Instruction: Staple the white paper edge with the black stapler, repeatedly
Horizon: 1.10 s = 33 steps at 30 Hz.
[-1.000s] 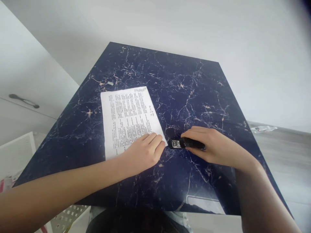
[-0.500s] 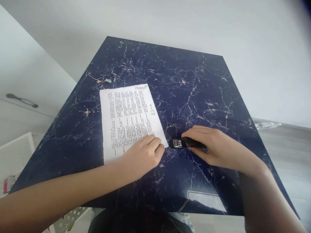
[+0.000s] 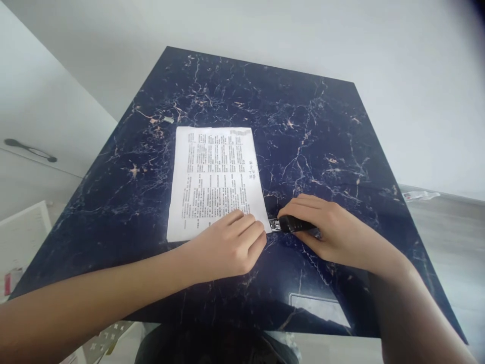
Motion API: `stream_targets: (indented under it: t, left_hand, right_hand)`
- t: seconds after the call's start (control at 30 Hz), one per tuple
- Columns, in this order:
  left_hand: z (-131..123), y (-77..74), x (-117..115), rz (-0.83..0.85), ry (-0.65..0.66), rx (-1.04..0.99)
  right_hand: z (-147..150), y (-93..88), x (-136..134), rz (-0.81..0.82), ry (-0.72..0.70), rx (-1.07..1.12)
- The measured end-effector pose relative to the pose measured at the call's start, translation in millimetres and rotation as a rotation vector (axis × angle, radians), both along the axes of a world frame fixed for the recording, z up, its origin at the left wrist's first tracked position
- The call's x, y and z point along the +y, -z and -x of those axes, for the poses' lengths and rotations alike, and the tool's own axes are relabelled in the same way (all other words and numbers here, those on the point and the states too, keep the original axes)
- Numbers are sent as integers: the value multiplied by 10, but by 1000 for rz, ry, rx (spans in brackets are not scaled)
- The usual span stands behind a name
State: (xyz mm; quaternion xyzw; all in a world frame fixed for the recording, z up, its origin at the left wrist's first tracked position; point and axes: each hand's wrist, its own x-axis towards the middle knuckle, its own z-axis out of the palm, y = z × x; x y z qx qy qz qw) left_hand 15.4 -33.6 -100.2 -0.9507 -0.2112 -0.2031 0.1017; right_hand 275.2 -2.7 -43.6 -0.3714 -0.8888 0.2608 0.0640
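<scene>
A printed white sheet of paper (image 3: 214, 174) lies on the dark blue marble-patterned table (image 3: 303, 126). My left hand (image 3: 231, 247) rests on the sheet's near right corner, fingers bent and pressed on the paper. My right hand (image 3: 329, 230) is wrapped round a small black stapler (image 3: 290, 224) lying on the table. The stapler's metal mouth meets the paper's near right corner, right beside my left fingertips.
A small pale scrap (image 3: 168, 120) lies on the table beyond the paper's far left corner. A white cabinet with a dark handle (image 3: 30, 150) stands at the left. A pale rectangular patch (image 3: 318, 311) shows near the table's front edge. A wood floor lies at the right.
The sheet has turned and shifted right under my left hand, so its near right corner now sits at the stapler's mouth. My right hand has stayed on the stapler.
</scene>
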Motion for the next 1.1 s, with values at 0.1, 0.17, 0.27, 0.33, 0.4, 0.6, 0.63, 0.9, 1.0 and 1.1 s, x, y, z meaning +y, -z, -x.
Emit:
stream_targets:
  t: [0.1, 0.17, 0.27, 0.33, 0.4, 0.6, 0.63, 0.9, 1.0, 1.1]
  left_hand:
    - [-13, 14, 11, -34, 24, 9]
    - [-26, 10, 23, -46, 12, 3]
    - [-50, 12, 39, -45, -11, -16]
    - [-68, 23, 41, -40, -14, -37]
    - [-86, 36, 34, -34, -15, -51]
    - [-135, 56, -6, -14, -56, -85]
    - [-142, 57, -12, -11, -66, -94]
    - [-172, 59, -55, 13, -115, -145]
    - [-170, 56, -60, 18, -107, -145]
    - [-171, 55, -60, 34, -113, -150]
  right_hand:
    - [-4, 1, 13, 18, 6, 2]
    - [-9, -5, 22, 33, 16, 39]
    - [13, -21, 12, 43, 119, 151]
    - [62, -22, -15, 24, 274, 211]
    - [136, -3, -50, -14, 411, 215]
    - [322, 121, -101, -88, 468, 53]
    - [334, 134, -102, -100, 475, 38]
    - [359, 144, -122, -137, 535, -58]
    - [351, 135, -136, -133, 545, -77]
    - [341, 125, -149, -125, 552, -96]
